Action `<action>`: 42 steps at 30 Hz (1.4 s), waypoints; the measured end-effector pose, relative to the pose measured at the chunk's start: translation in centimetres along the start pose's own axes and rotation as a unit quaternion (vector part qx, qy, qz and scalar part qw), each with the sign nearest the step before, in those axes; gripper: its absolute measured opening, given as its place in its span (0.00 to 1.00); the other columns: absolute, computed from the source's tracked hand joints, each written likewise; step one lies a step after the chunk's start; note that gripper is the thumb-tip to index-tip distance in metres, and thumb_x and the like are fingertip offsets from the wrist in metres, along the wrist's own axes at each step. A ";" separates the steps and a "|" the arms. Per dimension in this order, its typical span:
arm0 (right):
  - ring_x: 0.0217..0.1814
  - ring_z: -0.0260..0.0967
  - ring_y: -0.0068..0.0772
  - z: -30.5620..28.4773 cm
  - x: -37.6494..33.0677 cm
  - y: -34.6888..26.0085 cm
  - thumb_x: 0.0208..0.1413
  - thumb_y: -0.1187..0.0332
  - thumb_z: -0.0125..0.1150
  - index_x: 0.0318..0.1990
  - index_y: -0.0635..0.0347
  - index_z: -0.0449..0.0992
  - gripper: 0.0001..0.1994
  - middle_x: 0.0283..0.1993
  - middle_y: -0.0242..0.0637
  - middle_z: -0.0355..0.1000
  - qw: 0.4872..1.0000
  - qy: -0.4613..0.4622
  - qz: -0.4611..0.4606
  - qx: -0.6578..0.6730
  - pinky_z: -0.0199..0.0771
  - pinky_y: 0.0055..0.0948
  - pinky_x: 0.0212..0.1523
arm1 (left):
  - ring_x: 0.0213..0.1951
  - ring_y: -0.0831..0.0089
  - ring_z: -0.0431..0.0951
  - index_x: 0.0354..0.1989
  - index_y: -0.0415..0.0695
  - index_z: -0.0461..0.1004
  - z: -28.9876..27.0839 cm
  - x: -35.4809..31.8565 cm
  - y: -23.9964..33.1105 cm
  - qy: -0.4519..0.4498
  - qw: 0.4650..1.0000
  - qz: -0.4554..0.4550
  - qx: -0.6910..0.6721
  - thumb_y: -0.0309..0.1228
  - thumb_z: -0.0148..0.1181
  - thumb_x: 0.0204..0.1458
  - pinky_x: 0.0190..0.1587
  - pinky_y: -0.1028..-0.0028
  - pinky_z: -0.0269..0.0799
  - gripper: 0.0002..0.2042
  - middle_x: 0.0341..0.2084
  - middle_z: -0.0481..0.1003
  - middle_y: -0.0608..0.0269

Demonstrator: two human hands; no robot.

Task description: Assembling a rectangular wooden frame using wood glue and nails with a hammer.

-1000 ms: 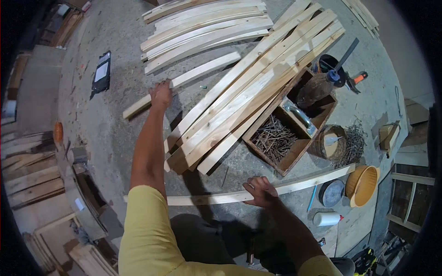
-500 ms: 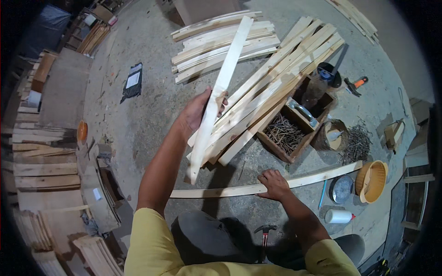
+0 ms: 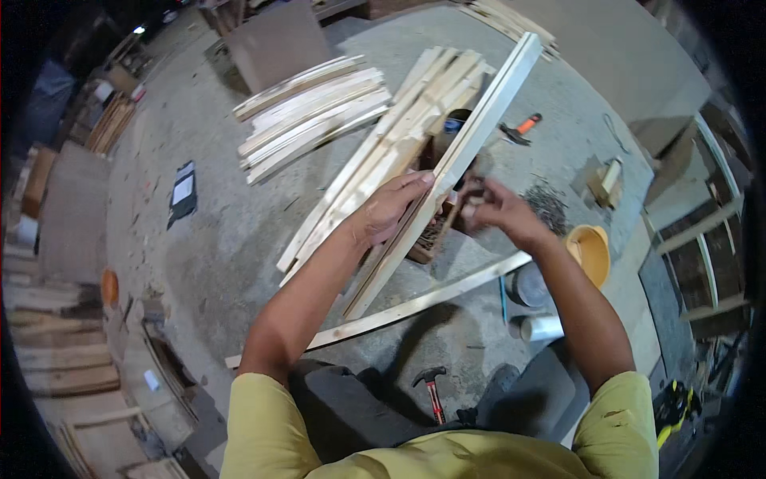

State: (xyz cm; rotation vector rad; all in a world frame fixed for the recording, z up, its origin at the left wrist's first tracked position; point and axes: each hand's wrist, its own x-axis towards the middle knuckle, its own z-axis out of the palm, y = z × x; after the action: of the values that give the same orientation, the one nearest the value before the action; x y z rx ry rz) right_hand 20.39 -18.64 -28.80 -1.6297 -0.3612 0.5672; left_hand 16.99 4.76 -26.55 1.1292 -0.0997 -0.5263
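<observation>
My left hand (image 3: 392, 209) is closed around the middle of a long pale wooden strip (image 3: 487, 108), which slants up and away to the right, with lines running along its length. Just right of the strip, my right hand (image 3: 507, 214) is raised over the nail box, its fingers smeared by motion. Whether it holds anything cannot be made out. Partly hidden behind the strip and hands is the wooden box of nails (image 3: 420, 255). On the floor before my knees lies a long, slightly curved wooden strip (image 3: 439, 297).
Wooden strips are piled left of the box (image 3: 351, 199), with another stack (image 3: 319, 112) farther left. A hammer (image 3: 433, 399) lies between my legs; an orange-handled hammer (image 3: 523, 128) lies far right. Loose nails (image 3: 545, 201), a yellow basin (image 3: 590, 254) and a white bottle (image 3: 542, 328) are at right.
My left hand has carried the strip rightward and turned it, over the box. My right hand has left the strip on the floor and risen beside the held strip. The view has shifted.
</observation>
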 end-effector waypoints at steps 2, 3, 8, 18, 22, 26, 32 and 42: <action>0.40 0.72 0.29 -1.5 -1.9 -2.5 0.52 0.59 0.61 0.51 0.60 0.64 0.23 0.38 0.36 0.71 0.974 0.089 -0.058 0.199 0.71 0.26 0.43 | 0.34 0.78 0.73 0.52 0.40 0.67 2.6 1.6 -0.5 -0.014 0.999 -0.028 0.029 0.41 0.48 0.59 0.38 0.78 0.70 0.19 0.34 0.73 0.65; 0.40 0.72 0.29 -1.9 -2.9 -3.2 0.52 0.59 0.61 0.51 0.60 0.64 0.23 0.38 0.36 0.71 0.972 0.125 -0.050 0.194 0.71 0.26 0.43 | 0.34 0.79 0.72 0.53 0.41 0.67 3.9 2.4 -1.0 -0.031 0.998 -0.022 0.049 0.41 0.48 0.59 0.38 0.79 0.70 0.19 0.34 0.73 0.67; 0.45 0.72 0.37 -4.3 -6.1 -2.1 0.60 0.59 0.50 0.52 0.60 0.60 0.18 0.48 0.47 0.70 0.946 0.195 -0.097 0.240 0.72 0.34 0.49 | 0.42 0.82 0.68 0.57 0.41 0.65 9.2 4.8 -3.4 -0.089 0.970 0.010 0.225 0.40 0.48 0.59 0.48 0.80 0.63 0.21 0.40 0.72 0.67; 0.34 0.70 0.33 -11.1 -7.5 2.9 0.54 0.57 0.54 0.39 0.66 0.71 0.18 0.33 0.43 0.70 0.923 0.371 -0.064 0.079 0.69 0.30 0.36 | 0.40 0.54 0.71 0.33 0.39 0.72 17.4 -0.5 -13.8 -0.205 0.738 0.362 0.531 0.27 0.56 0.46 0.47 0.59 0.64 0.07 0.35 0.72 0.55; 0.35 0.69 0.34 -11.7 -8.1 3.0 0.53 0.58 0.56 0.40 0.70 0.69 0.19 0.34 0.43 0.70 0.923 0.370 -0.062 0.080 0.69 0.29 0.33 | 0.57 0.61 0.64 0.49 0.49 0.70 24.4 -7.3 -20.9 -0.447 0.605 0.408 0.517 0.37 0.46 0.53 0.62 0.56 0.54 0.16 0.54 0.66 0.59; 0.34 0.69 0.31 -11.6 -9.0 2.8 0.53 0.58 0.56 0.41 0.70 0.67 0.20 0.33 0.41 0.70 0.916 0.390 -0.093 0.018 0.70 0.31 0.35 | 0.64 0.62 0.53 0.46 0.49 0.69 25.6 -8.8 -25.8 -0.470 0.707 0.392 0.354 0.39 0.46 0.49 0.67 0.52 0.39 0.17 0.57 0.63 0.59; 0.30 0.69 0.31 -10.9 -10.0 2.1 0.55 0.58 0.54 0.38 0.64 0.67 0.16 0.32 0.40 0.70 0.921 0.387 -0.037 0.013 0.71 0.28 0.33 | 0.66 0.58 0.48 0.54 0.54 0.62 27.3 -9.4 -27.0 -0.465 0.611 0.434 0.470 0.40 0.42 0.52 0.67 0.51 0.36 0.19 0.63 0.54 0.63; 0.33 0.72 0.29 -9.7 -10.2 1.0 0.58 0.60 0.51 0.41 0.60 0.69 0.12 0.32 0.35 0.72 0.928 0.365 -0.058 0.042 0.73 0.28 0.37 | 0.67 0.58 0.46 0.53 0.52 0.63 27.7 -9.6 -28.9 -0.465 0.616 0.466 0.433 0.43 0.42 0.51 0.65 0.44 0.36 0.21 0.61 0.56 0.63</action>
State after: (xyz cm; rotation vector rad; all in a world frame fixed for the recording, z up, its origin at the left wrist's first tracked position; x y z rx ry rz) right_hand 17.26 -32.38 -27.56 -1.6007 0.1212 -0.1335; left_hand -10.84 -23.27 -38.07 1.3907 -1.9514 0.0011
